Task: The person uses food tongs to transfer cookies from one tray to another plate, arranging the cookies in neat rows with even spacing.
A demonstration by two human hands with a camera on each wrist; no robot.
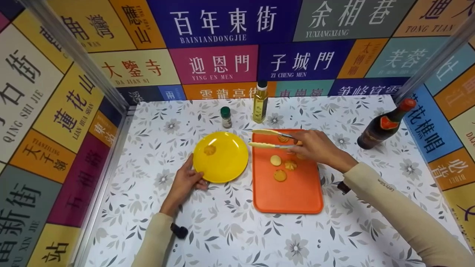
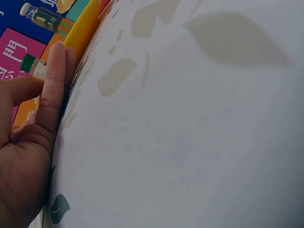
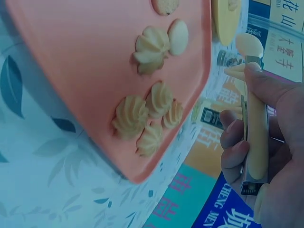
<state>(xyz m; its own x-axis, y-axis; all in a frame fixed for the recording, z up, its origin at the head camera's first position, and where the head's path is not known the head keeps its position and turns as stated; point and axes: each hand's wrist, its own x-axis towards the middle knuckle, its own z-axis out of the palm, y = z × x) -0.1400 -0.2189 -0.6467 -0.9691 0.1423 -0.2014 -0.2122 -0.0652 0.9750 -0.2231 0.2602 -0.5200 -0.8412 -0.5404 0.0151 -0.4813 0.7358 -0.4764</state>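
Observation:
My right hand (image 1: 315,146) grips a pair of tongs (image 1: 269,145) with pale yellow tips. Their two arms stand apart with nothing between them, pointing left over the orange tray's (image 1: 285,202) far left edge. On that tray lie several cookies, among them a smooth oval one (image 1: 275,160), a flat round one (image 1: 280,175) and a swirled one (image 3: 130,116). My left hand (image 1: 185,178) holds the yellow plate (image 1: 226,170) at its near left rim, thumb over the edge. One swirled cookie (image 1: 209,150) rests on the plate, left of its middle.
Behind the plate stands a small green-capped jar (image 1: 226,118), and right of it a bottle of yellow oil (image 1: 260,104). A dark bottle with a red top (image 1: 386,124) stands at the right. Panels with printed signs (image 1: 219,65) enclose the flower-patterned table (image 1: 230,230) at the back and sides.

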